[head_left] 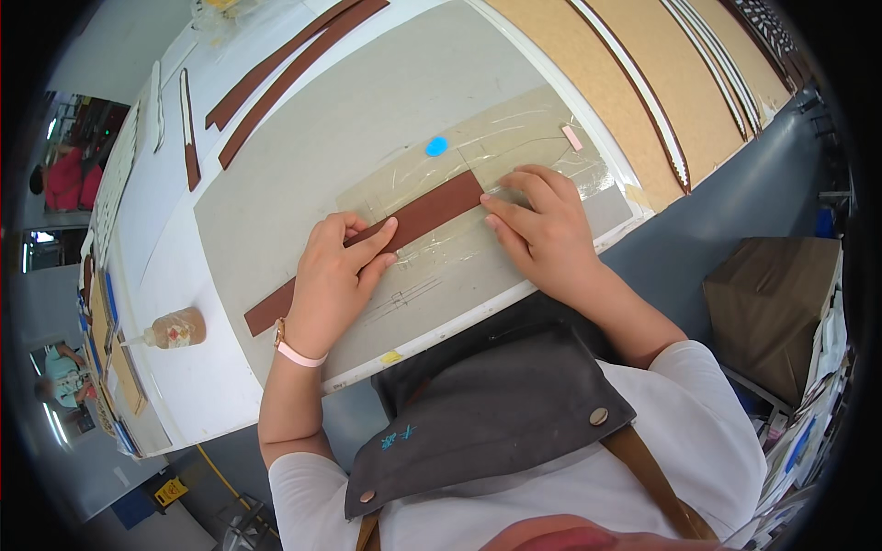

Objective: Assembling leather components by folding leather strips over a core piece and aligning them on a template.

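Observation:
A long brown strip (436, 209), which looks like leather, lies slantwise on a grey mat under clear film. Across its middle rests my left hand (329, 271), fingers curled around it: the index finger presses on top, and the thumb sits by the near edge. Part of the strip is hidden beneath that hand. At the strip's right end is my right hand (551, 230), its index fingertip touching the end corner. Its thumb and fingers are apart and it grips nothing. A blue spot (436, 146) and a small pink piece (571, 138) lie beyond the strip.
More brown strips (303, 83) lie at the far left, near a narrow white-and-brown piece (189, 129). A bottle with a nozzle (175, 329) lies on the white table at left. Strips with white faces (634, 83) rest on a tan board (588, 64). A brown-covered box (772, 303) stands right.

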A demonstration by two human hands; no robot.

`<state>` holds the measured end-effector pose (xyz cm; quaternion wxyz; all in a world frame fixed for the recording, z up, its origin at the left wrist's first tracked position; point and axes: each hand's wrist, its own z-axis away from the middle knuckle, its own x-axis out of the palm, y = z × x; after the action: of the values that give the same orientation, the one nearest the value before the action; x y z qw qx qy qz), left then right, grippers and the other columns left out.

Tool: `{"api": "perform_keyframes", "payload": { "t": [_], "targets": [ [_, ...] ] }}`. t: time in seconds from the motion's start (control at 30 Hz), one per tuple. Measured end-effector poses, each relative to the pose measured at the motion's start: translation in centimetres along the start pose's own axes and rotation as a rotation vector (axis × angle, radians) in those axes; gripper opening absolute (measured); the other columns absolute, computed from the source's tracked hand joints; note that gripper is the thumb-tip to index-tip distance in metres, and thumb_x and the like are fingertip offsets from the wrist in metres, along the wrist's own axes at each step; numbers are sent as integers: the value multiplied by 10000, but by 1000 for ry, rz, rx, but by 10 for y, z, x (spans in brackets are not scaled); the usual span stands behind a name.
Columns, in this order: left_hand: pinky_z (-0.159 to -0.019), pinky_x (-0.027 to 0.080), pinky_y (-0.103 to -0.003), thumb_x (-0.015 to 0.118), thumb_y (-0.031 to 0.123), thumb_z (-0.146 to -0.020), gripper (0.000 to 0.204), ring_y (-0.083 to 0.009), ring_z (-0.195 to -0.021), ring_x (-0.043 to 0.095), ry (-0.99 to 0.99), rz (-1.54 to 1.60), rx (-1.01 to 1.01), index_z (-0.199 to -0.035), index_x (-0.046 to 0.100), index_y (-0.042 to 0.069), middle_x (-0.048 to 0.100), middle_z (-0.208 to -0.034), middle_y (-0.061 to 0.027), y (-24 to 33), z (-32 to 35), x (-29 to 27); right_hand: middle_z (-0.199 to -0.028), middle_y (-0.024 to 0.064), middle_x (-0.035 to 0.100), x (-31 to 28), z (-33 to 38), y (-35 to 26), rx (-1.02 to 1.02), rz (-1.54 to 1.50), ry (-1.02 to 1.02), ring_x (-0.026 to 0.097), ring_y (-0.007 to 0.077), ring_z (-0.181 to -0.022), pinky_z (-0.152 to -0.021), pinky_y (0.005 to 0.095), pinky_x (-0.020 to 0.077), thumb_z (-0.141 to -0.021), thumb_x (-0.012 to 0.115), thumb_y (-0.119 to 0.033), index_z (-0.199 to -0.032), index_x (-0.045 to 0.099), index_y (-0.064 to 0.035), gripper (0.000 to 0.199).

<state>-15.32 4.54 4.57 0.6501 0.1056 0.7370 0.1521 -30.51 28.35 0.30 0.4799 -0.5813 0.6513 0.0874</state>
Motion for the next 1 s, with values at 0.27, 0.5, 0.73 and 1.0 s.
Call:
{"api": "perform_keyframes", "payload": {
  "t": [0.27,0.5,0.73,1.0],
  "targets": [
    [-927,521,-392,769,149,-882,450,-300,-1042,589,-30,-128,19,-1328,714,160,584,-1157,-133,6,5,-3,-1137,117,666,2,-2,-2,-21,22,-16,595,326,-1162,-952,436,460,-856,757,-113,-1050,768,-57,202],
    [-941,531,-405,759,109,-870,409,-309,-1097,605,-30,-124,8,-1278,731,127,600,-1207,-142,4,11,-10,-1123,121,670,2,-4,-2,-43,43,-30,601,330,-1156,-957,440,461,-858,757,-117,-1043,765,-53,196],
    [-914,542,-406,746,89,-872,346,-307,-1085,616,-16,-124,23,-1216,763,116,639,-1188,-128,3,12,-11,-1144,120,677,1,-3,-3,-36,61,-37,602,342,-1173,-973,449,462,-861,760,-117,-1047,769,-51,197],
    [-924,532,-388,695,72,-905,319,-304,-1082,621,-9,-135,60,-1217,758,95,647,-1192,-134,0,13,-11,-1160,122,685,-3,-10,-3,-42,47,-76,608,335,-1164,-976,442,464,-863,760,-103,-1038,769,-47,184]
  ]
}}
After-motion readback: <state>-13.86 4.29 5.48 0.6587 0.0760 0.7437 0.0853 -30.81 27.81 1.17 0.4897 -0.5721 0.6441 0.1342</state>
